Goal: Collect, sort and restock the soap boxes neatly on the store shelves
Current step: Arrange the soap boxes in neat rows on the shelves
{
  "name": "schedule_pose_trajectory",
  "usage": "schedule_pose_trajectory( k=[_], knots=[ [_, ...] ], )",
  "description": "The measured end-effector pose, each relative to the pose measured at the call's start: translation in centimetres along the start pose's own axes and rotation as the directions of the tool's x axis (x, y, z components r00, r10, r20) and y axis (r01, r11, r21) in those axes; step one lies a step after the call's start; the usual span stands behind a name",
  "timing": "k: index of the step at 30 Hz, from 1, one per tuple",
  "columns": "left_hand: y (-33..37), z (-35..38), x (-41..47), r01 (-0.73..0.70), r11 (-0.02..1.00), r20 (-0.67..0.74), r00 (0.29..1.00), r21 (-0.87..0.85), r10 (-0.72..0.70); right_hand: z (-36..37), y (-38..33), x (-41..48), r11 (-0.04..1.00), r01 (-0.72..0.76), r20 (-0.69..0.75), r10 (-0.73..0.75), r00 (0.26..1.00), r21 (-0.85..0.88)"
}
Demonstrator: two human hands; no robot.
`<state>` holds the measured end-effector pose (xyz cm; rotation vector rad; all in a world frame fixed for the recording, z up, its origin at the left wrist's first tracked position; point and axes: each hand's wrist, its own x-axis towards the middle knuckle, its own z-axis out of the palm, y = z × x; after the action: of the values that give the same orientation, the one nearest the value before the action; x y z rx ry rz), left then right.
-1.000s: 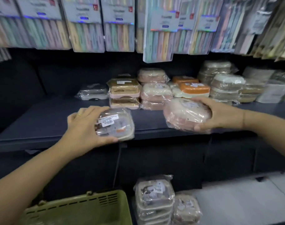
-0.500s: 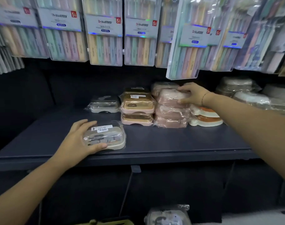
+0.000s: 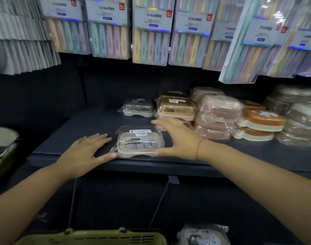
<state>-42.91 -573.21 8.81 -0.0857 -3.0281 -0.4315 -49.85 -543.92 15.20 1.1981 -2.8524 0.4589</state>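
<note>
A beige soap box [image 3: 139, 143] in clear wrap lies near the front edge of the dark shelf [image 3: 66, 152]. My left hand [image 3: 85, 151] lies flat to its left, fingers straight, thumb tip touching the box's front left corner. My right hand [image 3: 179, 137] is spread on the box's right side, thumb at the front right corner, fingers reaching toward the back. Behind stand a grey box [image 3: 138, 107], a gold and pink stack [image 3: 176, 107], a pink stack [image 3: 218, 115] and orange boxes [image 3: 261, 121].
Toothbrush packs [image 3: 149, 32] hang low over the back of the shelf. More wrapped boxes [image 3: 296, 114] are piled at the right. A green basket [image 3: 91, 237] sits below, another wrapped soap box [image 3: 202, 236] beside it. A bowl-like item [image 3: 2, 145] shows at the left edge.
My right hand left the pink box on top of the pink stack and came back to the beige box's right side. My left hand slid off the beige box to its left.
</note>
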Motion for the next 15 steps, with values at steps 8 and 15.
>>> schedule_pose_trajectory(
  k=[8, 15],
  knots=[
    [-0.7, 0.8, -0.1, -0.017, 0.995, -0.035, 0.999, 0.103, 0.021, 1.8, -1.7, 7.7, 0.988, -0.042, 0.105, 0.058, 0.993, -0.152],
    [-0.5, 0.8, 0.0, -0.022, 0.994, -0.059, 0.998, 0.11, 0.029, 1.0, -2.3, 17.6, 0.953, -0.104, -0.144, 0.065, 0.987, -0.285]
  ],
)
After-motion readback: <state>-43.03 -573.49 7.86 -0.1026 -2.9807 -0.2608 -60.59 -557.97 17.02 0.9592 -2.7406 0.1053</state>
